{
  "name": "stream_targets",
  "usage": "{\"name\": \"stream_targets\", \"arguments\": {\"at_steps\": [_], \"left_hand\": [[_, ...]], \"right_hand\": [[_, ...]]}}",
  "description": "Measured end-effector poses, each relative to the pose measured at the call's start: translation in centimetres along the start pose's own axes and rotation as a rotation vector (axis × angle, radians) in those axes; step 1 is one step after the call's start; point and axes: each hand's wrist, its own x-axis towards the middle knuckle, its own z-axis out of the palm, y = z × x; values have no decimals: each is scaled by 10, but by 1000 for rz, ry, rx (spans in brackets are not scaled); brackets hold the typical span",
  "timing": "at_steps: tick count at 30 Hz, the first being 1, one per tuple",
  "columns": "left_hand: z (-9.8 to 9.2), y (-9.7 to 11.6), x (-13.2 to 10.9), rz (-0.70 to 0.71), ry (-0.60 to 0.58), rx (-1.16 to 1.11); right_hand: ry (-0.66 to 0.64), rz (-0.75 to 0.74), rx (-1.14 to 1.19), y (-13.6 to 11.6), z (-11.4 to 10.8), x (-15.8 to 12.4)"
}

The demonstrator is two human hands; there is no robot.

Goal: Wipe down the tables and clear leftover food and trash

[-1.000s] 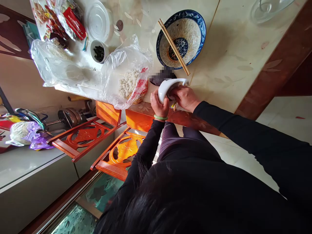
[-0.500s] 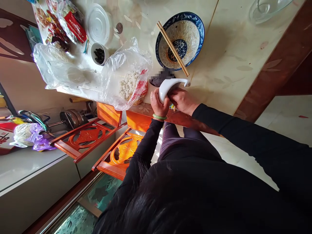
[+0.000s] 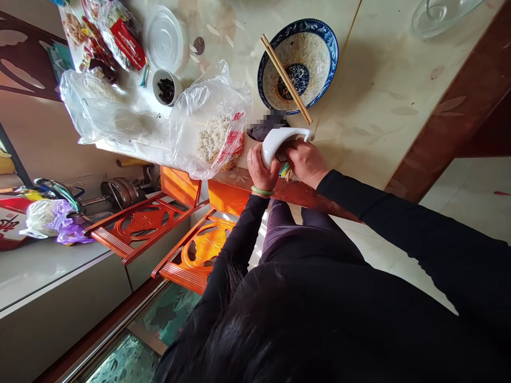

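Observation:
My left hand [image 3: 260, 169], with a green bangle at the wrist, is wrapped round the bowl end of a white ceramic spoon [image 3: 275, 142] at the table's near edge. My right hand [image 3: 304, 161] is closed against the spoon's inner side, fingers curled; something small and green-yellow [image 3: 284, 170] shows between the two hands. Just beyond the spoon lies a dark cloth-like thing [image 3: 265, 127]. A blue-and-white bowl [image 3: 315, 37] with a pair of chopsticks [image 3: 286, 78] across it stands behind.
A clear plastic bag of white puffed food [image 3: 211, 133] lies left of my hands. Further left are another plastic bag [image 3: 99, 111], a small cup of dark bits [image 3: 165, 88], a white lid [image 3: 163, 38] and snack packets [image 3: 115, 32]. Orange chairs [image 3: 191, 250] stand at the table's edge.
The hands and spoon stay nearly in place; the right hand's fingers have shifted slightly against the spoon, and the green-yellow bit shows more between the hands.

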Motion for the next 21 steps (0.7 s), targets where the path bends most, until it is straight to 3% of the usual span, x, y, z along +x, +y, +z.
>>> {"name": "stream_targets", "arguments": {"at_steps": [8,10,16,18,21], "left_hand": [[3,3,-1,-15,-14,-3],[4,3,-1,-11,-7,-21],[4,8,1,-50,0,-40],[3,11,1,-57,10,-38],[2,12,0,-67,-3,-35]], "right_hand": [[-193,0,2,-6,-2,4],[-168,-12,24,-1,-3,2],[124,54,144,6,1,-7],[137,77,145,4,5,-6],[53,92,115,0,10,-4]]}}
